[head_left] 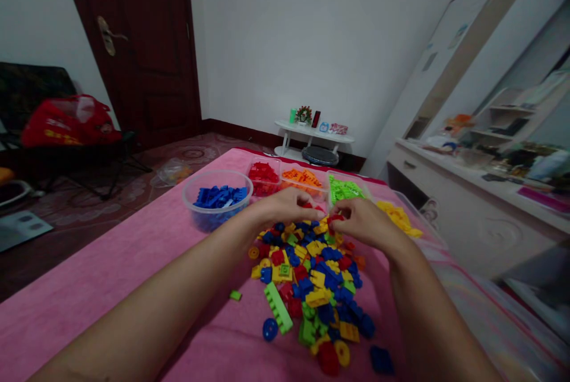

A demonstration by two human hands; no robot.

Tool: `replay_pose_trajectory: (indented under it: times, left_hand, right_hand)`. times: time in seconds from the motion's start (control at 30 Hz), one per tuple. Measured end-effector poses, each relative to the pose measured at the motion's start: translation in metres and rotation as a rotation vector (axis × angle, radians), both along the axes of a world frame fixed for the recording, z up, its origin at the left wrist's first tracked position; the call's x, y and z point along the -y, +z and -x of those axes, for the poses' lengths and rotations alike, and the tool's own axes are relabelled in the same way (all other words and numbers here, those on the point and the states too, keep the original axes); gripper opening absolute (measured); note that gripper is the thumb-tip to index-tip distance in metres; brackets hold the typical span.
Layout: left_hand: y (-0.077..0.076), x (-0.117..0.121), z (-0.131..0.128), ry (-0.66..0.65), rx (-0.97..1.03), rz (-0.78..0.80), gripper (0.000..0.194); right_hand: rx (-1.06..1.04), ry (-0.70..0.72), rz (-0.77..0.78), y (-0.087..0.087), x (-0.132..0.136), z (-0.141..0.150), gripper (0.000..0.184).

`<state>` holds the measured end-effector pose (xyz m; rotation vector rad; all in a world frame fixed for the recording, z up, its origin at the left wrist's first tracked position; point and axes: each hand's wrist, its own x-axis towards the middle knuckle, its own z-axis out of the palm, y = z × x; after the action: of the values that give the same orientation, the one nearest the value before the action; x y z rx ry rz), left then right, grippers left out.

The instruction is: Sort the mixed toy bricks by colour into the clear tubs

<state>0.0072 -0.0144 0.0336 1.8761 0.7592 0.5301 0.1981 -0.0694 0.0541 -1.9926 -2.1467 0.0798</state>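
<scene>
A heap of mixed red, blue, yellow and green toy bricks (312, 287) lies on a pink cloth (111, 275). My left hand (285, 207) rests at the heap's far edge, fingers curled in a pinch; what it grips is hidden. My right hand (360, 221) is beside it, fingers closed on a small red brick (335, 218). Beyond the hands stand a round tub of blue bricks (218, 198) and clear boxes of red bricks (263, 175), orange bricks (303, 179), green bricks (345, 189) and yellow bricks (398, 217).
A long green brick (278, 308) and a small green one (236, 295) lie at the heap's left. A white low table (314, 132) stands by the wall, a white dresser (467, 204) at right, a dark door (142, 43) and a chair with a red bag (66, 120) at left.
</scene>
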Motion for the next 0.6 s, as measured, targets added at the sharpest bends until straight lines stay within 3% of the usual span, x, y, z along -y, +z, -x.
replay_pose_trajectory:
  times: [0.07, 0.17, 0.27, 0.4, 0.6]
  left_hand:
    - [-0.002, -0.002, -0.003, 0.043, 0.208, 0.315, 0.036]
    - [-0.01, -0.007, -0.009, -0.039, 0.432, 0.788, 0.031]
    - [-0.018, -0.012, -0.01, -0.188, 0.55, 1.025, 0.028]
    - [-0.021, -0.014, -0.01, -0.201, 0.551, 1.053, 0.028]
    - [-0.013, -0.006, -0.012, 0.041, 0.2, 0.715, 0.013]
  right_hand:
    - [-0.087, 0.007, -0.101, 0.008, 0.003, 0.003, 0.019]
    - [-0.193, 0.02, -0.206, 0.014, 0.007, 0.013, 0.02]
    - [-0.262, 0.043, -0.256, 0.017, 0.009, 0.022, 0.02]
    - [-0.307, 0.046, -0.285, 0.017, 0.011, 0.028, 0.02]
    - [-0.255, 0.05, -0.257, 0.018, 0.011, 0.028, 0.022]
